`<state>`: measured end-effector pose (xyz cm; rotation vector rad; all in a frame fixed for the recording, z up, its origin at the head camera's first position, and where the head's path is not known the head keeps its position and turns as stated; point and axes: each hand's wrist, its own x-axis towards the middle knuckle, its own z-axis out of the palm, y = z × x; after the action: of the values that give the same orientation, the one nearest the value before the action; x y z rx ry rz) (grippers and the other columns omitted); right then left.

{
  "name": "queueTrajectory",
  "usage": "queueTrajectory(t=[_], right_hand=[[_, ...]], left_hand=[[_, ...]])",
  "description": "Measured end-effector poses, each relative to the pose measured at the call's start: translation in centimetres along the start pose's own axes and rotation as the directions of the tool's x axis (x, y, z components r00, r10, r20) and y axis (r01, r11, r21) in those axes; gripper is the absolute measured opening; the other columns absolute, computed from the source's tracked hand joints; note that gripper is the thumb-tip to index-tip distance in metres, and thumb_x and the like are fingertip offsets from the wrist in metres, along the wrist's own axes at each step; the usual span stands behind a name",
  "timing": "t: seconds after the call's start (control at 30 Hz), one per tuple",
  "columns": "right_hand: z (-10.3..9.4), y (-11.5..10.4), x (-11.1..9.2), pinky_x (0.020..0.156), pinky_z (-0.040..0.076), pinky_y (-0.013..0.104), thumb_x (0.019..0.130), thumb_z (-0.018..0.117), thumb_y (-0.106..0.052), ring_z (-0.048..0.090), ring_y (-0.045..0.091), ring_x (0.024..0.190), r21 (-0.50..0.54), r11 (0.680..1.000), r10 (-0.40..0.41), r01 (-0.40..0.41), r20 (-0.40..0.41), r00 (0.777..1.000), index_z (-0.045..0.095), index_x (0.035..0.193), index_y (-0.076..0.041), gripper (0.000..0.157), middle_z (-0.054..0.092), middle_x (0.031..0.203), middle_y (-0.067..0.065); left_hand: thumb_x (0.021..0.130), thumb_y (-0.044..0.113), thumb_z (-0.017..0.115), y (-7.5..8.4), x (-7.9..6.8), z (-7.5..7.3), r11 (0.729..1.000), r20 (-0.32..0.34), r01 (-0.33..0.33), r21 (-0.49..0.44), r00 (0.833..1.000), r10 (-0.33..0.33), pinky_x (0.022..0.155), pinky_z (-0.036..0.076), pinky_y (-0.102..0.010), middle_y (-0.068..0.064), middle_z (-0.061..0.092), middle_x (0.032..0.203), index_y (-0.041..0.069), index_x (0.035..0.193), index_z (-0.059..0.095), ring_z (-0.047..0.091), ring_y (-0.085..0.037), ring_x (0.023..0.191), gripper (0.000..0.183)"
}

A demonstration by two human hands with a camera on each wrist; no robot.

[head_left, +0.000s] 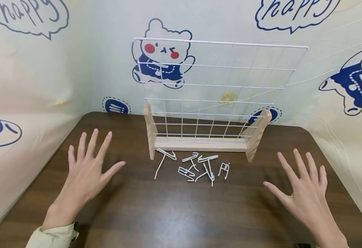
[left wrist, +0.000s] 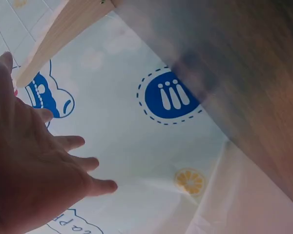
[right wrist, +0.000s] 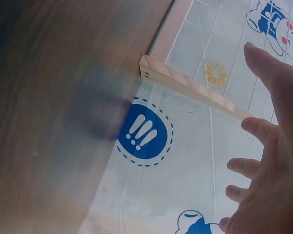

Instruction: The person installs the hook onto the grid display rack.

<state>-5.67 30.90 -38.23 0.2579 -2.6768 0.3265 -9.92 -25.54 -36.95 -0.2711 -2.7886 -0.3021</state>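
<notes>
A white wire grid rack stands on a pale wooden base toward the back of the table. In front of it lie several white metal hooks, some overlapping, with one lying apart on the right. My left hand is spread over the table left of the hooks, holding nothing. On the right side my right hand is also spread, its fingers apart and touching none of the hooks. Both wrist views show the spread fingers with nothing between them.
The dark brown wooden table has its back edge close to a printed cloth with bears and lettering. That cloth also hangs along both sides. The rack's wooden side posts rise at each end of the base.
</notes>
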Motion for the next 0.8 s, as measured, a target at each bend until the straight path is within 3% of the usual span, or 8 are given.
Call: queueTrajectory(t=[0.2, 0.3, 0.43, 0.57, 0.67, 0.8], right_hand=[[0.1, 0.2, 0.3, 0.120, 0.008, 0.051, 0.081, 0.082, -0.033, 0.018, 0.035, 0.150, 0.136, 0.988, -0.072, 0.075, -0.031, 0.997, 0.039, 0.154, -0.023, 0.086, 0.029, 0.160, 0.019], [0.4, -0.1, 0.3, 0.118, 0.018, 0.027, 0.084, 0.081, -0.023, 0.033, 0.029, 0.145, 0.204, 0.976, -0.076, 0.080, -0.025, 0.997, 0.042, 0.152, -0.022, 0.079, 0.039, 0.155, 0.014], [1.3, -0.7, 0.6, 0.101, 0.023, 0.003, 0.090, 0.075, -0.021, 0.056, 0.026, 0.125, 0.259, 0.965, -0.052, 0.045, 0.020, 0.998, 0.050, 0.147, -0.022, 0.062, 0.058, 0.140, 0.010], [2.7, -1.4, 1.2, 0.089, 0.035, 0.005, 0.092, 0.073, -0.020, 0.067, 0.027, 0.104, 0.305, 0.951, -0.068, 0.047, 0.058, 0.996, 0.060, 0.136, -0.015, 0.046, 0.071, 0.118, 0.008], [3.7, -2.1, 1.8, 0.084, 0.047, 0.015, 0.092, 0.073, -0.018, 0.070, 0.020, 0.095, 0.364, 0.929, -0.110, 0.067, 0.097, 0.989, 0.061, 0.132, -0.012, 0.042, 0.072, 0.110, 0.005], [4.6, -3.0, 2.8, 0.078, 0.055, 0.030, 0.093, 0.071, -0.016, 0.069, 0.012, 0.090, 0.448, 0.892, -0.150, 0.070, 0.146, 0.978, 0.059, 0.134, -0.012, 0.042, 0.071, 0.110, 0.006]], left_hand=[[0.095, 0.055, 0.058, 0.6, 1.3, -1.0, 0.992, 0.027, -0.038, -0.124, 0.999, 0.041, 0.114, -0.008, -0.065, -0.006, -0.002, 0.167, 0.031, 0.161, 0.007, -0.005, -0.034, 0.152, 0.087], [0.096, 0.051, 0.059, 1.1, 2.3, -1.6, 0.975, 0.039, -0.074, -0.209, 0.996, 0.084, 0.116, -0.004, -0.061, -0.004, 0.001, 0.167, 0.031, 0.161, 0.008, 0.002, -0.033, 0.153, 0.084], [0.097, 0.047, 0.061, 1.9, 3.6, -1.9, 0.939, 0.048, -0.078, -0.334, 0.994, 0.100, 0.115, 0.011, -0.064, 0.003, 0.006, 0.167, 0.036, 0.159, 0.012, 0.015, -0.032, 0.151, 0.080], [0.099, 0.042, 0.060, 2.4, 5.3, -1.7, 0.901, -0.011, -0.094, -0.423, 0.995, 0.099, 0.111, 0.024, -0.065, 0.006, 0.016, 0.165, 0.037, 0.158, 0.018, 0.022, -0.029, 0.150, 0.073], [0.100, 0.037, 0.059, 2.3, 6.7, -1.0, 0.882, -0.074, -0.132, -0.453, 0.991, 0.110, 0.113, 0.026, -0.058, 0.002, 0.027, 0.162, 0.031, 0.158, 0.024, 0.028, -0.026, 0.148, 0.068], [0.101, 0.035, 0.058, 2.3, 8.1, 0.0, 0.850, -0.102, -0.141, -0.507, 0.989, 0.103, 0.112, 0.031, -0.054, 0.001, 0.037, 0.158, 0.031, 0.156, 0.031, 0.040, -0.026, 0.141, 0.062]])
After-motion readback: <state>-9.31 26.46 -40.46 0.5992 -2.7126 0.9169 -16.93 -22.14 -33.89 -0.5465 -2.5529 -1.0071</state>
